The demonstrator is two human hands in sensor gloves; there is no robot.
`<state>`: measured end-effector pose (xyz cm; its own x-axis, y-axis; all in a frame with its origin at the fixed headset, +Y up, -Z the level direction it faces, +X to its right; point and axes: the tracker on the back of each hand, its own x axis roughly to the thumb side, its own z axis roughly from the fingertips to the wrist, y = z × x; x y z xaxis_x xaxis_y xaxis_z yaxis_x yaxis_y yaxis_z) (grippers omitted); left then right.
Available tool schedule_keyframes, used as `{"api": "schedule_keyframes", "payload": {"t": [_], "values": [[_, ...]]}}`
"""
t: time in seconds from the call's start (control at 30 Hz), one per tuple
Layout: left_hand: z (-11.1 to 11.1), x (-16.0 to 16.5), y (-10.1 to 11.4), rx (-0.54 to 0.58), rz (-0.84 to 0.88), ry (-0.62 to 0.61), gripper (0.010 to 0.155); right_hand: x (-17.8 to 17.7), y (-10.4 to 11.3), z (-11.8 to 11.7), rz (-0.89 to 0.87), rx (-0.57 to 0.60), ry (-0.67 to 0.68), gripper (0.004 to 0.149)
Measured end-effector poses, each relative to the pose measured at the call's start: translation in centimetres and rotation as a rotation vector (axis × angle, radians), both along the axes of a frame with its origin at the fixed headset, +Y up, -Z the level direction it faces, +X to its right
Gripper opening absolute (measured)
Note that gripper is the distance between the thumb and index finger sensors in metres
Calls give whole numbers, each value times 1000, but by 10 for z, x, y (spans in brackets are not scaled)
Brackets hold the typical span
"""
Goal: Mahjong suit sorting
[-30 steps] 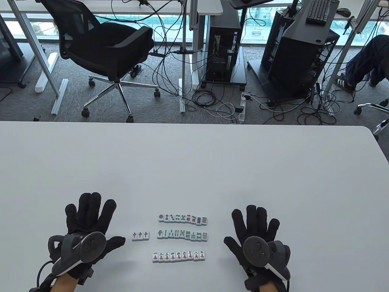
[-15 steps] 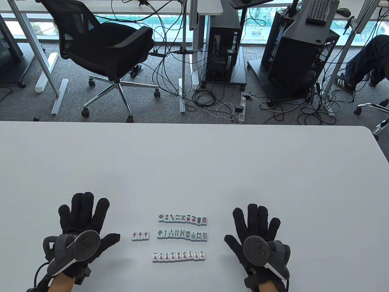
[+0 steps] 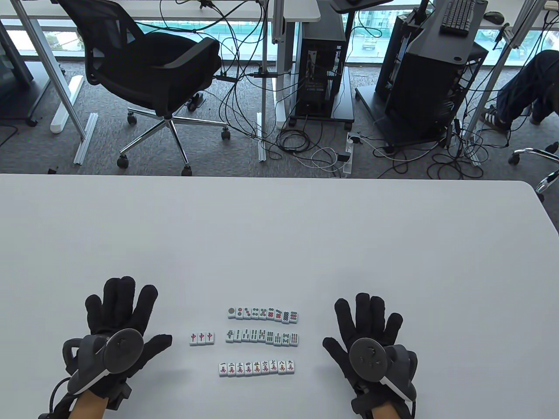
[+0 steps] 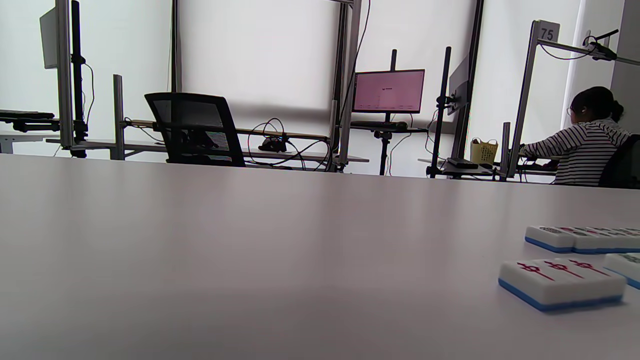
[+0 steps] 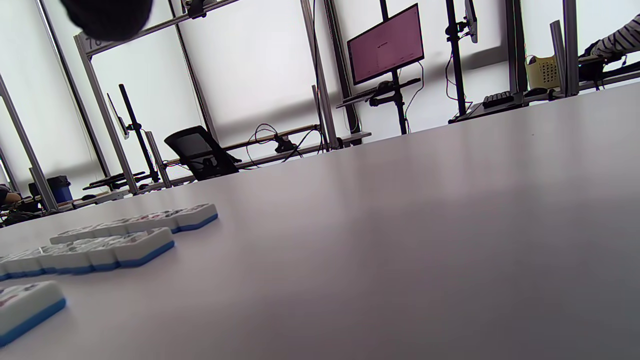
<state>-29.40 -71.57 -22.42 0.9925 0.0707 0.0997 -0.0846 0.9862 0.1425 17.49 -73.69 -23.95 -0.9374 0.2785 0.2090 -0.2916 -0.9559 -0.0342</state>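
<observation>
Mahjong tiles lie face up on the white tabletop [image 3: 279,244] between two gloved hands: three side-to-side rows, dots [image 3: 263,315], bamboo [image 3: 262,337] and characters [image 3: 257,368], plus three red tiles [image 3: 201,338] just left of the bamboo row. Left hand [image 3: 120,325] and right hand [image 3: 371,334] rest flat with fingers spread, holding nothing. Left hand sits nearer the red tiles; sorting looks complete.

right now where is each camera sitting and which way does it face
Table view: high, looking down; left hand and right hand lie flat beside the tile rows.
Left wrist view: near the tabletop, facing the far desks; no hand shows.
Right wrist view: low and tilted; a dark glove tip at the top edge.
Shared: the three red-character tiles in table and left wrist views.
</observation>
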Motion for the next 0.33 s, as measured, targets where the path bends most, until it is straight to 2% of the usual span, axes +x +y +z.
{"api": "schedule_keyframes", "payload": {"t": [0.33], "values": [[0,2,-1,-7,-1,-16,97,-1,-1,0,15,-11,2,77]]}}
